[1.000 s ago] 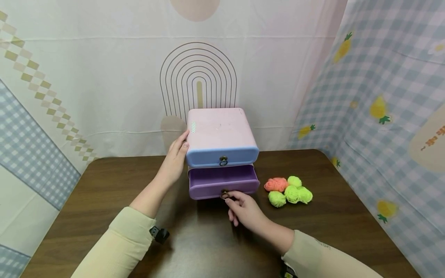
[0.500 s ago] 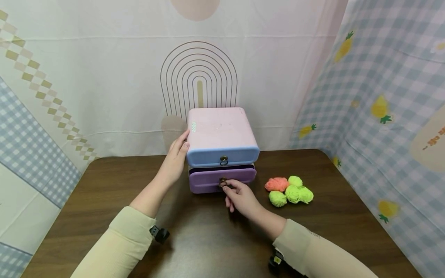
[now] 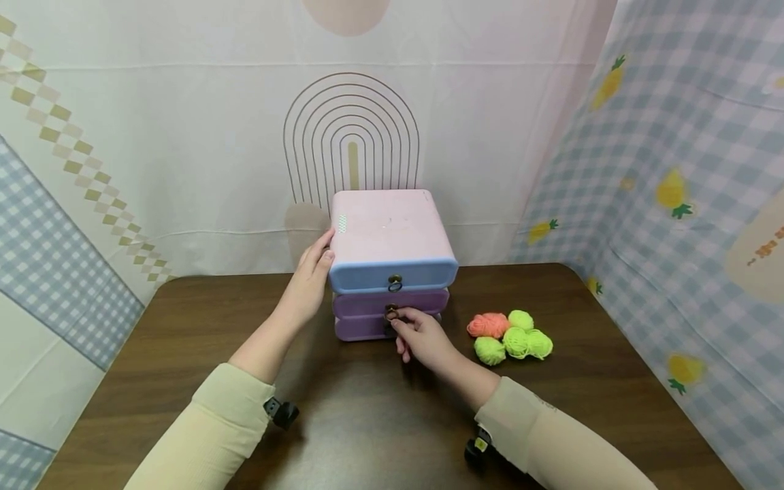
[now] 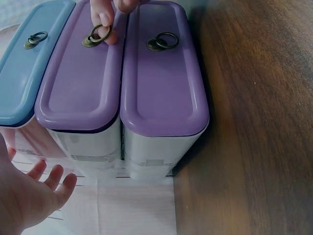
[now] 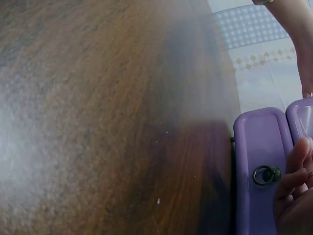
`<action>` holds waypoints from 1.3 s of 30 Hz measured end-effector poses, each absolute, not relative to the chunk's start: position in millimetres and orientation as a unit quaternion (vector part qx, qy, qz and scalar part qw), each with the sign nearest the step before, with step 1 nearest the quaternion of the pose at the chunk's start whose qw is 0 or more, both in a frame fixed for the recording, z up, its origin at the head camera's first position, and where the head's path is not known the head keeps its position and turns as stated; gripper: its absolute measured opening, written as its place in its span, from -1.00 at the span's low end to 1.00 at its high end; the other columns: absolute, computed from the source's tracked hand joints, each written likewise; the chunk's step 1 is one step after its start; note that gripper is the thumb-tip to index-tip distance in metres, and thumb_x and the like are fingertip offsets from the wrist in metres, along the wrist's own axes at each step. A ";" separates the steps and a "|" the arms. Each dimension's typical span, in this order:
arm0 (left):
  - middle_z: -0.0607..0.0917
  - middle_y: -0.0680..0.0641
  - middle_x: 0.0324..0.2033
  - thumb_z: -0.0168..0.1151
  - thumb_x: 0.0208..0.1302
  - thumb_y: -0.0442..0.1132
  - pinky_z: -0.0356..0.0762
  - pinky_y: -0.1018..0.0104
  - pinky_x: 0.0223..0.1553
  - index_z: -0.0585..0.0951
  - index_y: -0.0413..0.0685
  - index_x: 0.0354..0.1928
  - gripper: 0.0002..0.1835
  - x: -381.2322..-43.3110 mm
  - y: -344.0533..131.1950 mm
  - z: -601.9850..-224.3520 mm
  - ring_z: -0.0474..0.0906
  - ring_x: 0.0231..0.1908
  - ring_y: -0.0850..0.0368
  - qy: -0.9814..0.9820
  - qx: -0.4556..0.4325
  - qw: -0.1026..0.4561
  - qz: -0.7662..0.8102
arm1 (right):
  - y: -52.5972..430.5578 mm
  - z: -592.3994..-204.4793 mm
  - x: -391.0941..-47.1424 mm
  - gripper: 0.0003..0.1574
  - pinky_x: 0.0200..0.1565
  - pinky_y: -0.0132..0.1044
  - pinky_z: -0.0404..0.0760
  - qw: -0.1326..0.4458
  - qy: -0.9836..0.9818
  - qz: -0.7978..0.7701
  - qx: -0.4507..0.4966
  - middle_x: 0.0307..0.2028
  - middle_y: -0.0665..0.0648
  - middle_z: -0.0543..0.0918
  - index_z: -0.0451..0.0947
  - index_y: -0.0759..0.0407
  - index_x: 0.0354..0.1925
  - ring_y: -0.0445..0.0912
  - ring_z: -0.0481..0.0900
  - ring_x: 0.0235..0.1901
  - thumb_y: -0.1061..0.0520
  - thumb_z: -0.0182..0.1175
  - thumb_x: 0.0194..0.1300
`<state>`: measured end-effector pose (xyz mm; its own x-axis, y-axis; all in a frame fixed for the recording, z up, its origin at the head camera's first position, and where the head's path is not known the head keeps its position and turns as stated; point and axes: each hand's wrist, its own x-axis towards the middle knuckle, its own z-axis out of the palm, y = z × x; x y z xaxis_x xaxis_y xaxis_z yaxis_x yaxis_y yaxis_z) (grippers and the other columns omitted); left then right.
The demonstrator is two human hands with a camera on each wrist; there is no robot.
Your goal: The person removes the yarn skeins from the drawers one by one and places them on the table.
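Against the back wall stands a small stacked drawer unit with a pink top (image 3: 392,224), a blue top drawer (image 3: 361,278) and two purple drawers below. My right hand (image 3: 425,338) pinches the brass ring pull (image 4: 101,34) of the middle purple drawer (image 3: 361,304), whose front sits almost flush with the unit. Below it, the bottom purple drawer (image 4: 166,88) is pushed in, its own ring (image 5: 265,175) hanging free. On the unit's left side rests my left hand (image 3: 309,282), fingers extended along the wall; in the left wrist view its fingers spread beside the casing.
Right of the unit lie an orange yarn ball (image 3: 487,324) and several neon yellow-green yarn balls (image 3: 516,342) on the brown wooden table (image 3: 380,415). A patterned cloth (image 3: 502,136) hangs directly behind the unit, with a checked cloth (image 3: 692,224) along the right side.
The middle purple drawer has slid back into the unit, pushed by my right hand at its ring, and its inside is now hidden. My left hand has stayed in place.
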<state>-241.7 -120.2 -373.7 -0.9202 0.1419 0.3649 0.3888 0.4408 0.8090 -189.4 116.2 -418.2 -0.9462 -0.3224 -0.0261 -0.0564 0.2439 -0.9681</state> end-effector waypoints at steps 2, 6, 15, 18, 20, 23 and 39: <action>0.16 -0.07 0.35 -0.28 0.40 0.18 0.03 -0.12 0.26 0.10 0.40 0.39 -0.46 -241.4 -120.4 -373.5 0.03 0.34 0.00 -0.840 -0.155 0.122 -0.505 | 115.8 -417.4 -189.6 -0.66 -0.55 -0.01 0.56 0.112 0.782 -0.602 -0.120 -0.69 0.24 0.51 0.44 0.31 0.06 -0.08 0.43 -0.78 0.19 -0.02 0.38; 0.16 -0.08 0.35 -0.29 0.40 0.18 0.02 -0.11 0.27 0.10 0.38 0.40 -0.46 -241.9 -120.5 -373.4 0.03 0.34 0.00 -0.839 -0.156 0.121 -0.507 | 115.7 -415.9 -188.9 -0.64 -0.53 0.05 0.55 0.115 0.782 -0.601 -0.121 -0.69 0.22 0.50 0.42 0.32 0.08 -0.09 0.42 -0.77 0.19 -0.03 0.39; 0.16 -0.05 0.35 -0.29 0.40 0.18 0.01 -0.08 0.28 0.11 0.37 0.39 -0.46 -242.7 -120.2 -374.8 0.02 0.34 0.03 -0.839 -0.157 0.121 -0.507 | 128.6 -441.1 -195.0 -0.62 -0.55 0.03 0.54 0.133 0.785 -0.592 -0.127 -0.69 0.17 0.49 0.42 0.31 0.08 -0.07 0.43 -0.78 0.14 0.01 0.38; 0.16 -0.05 0.35 -0.29 0.40 0.19 0.01 -0.09 0.27 0.10 0.39 0.39 -0.46 -242.8 -120.4 -374.9 0.02 0.34 0.03 -0.840 -0.157 0.121 -0.505 | 135.3 -455.1 -197.9 -0.64 -0.57 -0.02 0.54 0.134 0.789 -0.588 -0.120 -0.70 0.14 0.48 0.46 0.23 0.07 -0.07 0.42 -0.79 0.09 0.02 0.38; 0.16 -0.04 0.35 -0.28 0.40 0.19 0.01 -0.10 0.27 0.10 0.40 0.39 -0.46 -243.0 -120.5 -375.0 0.01 0.34 0.02 -0.840 -0.157 0.120 -0.504 | 138.9 -460.1 -197.6 -0.66 -0.59 -0.07 0.53 0.132 0.796 -0.580 -0.114 -0.70 0.13 0.48 0.47 0.17 0.05 -0.07 0.42 -0.79 0.08 0.03 0.37; 0.16 -0.03 0.35 -0.28 0.39 0.19 0.01 -0.10 0.27 0.10 0.39 0.39 -0.45 -243.4 -120.4 -375.1 0.02 0.34 0.02 -0.839 -0.157 0.120 -0.506 | 142.7 -464.7 -196.5 -0.69 -0.61 -0.13 0.53 0.131 0.805 -0.569 -0.102 -0.70 0.11 0.48 0.48 0.11 0.04 -0.08 0.43 -0.80 0.09 0.04 0.36; 0.15 -0.04 0.36 -0.29 0.40 0.19 0.00 -0.10 0.28 0.09 0.40 0.40 -0.45 -242.9 -120.5 -374.1 0.01 0.34 0.01 -0.840 -0.158 0.117 -0.506 | 135.4 -474.9 -196.9 -0.63 -0.66 -0.12 0.52 0.139 0.810 -0.560 -0.103 -0.71 0.08 0.49 0.42 0.13 0.09 -0.12 0.42 -0.82 0.13 0.06 0.33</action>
<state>-242.9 -120.5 -374.1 -0.9225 0.1469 0.3569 0.3842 0.4382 0.8126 -196.9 135.4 -474.9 -0.9403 -0.3221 -0.1098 -0.0113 0.3518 -0.9360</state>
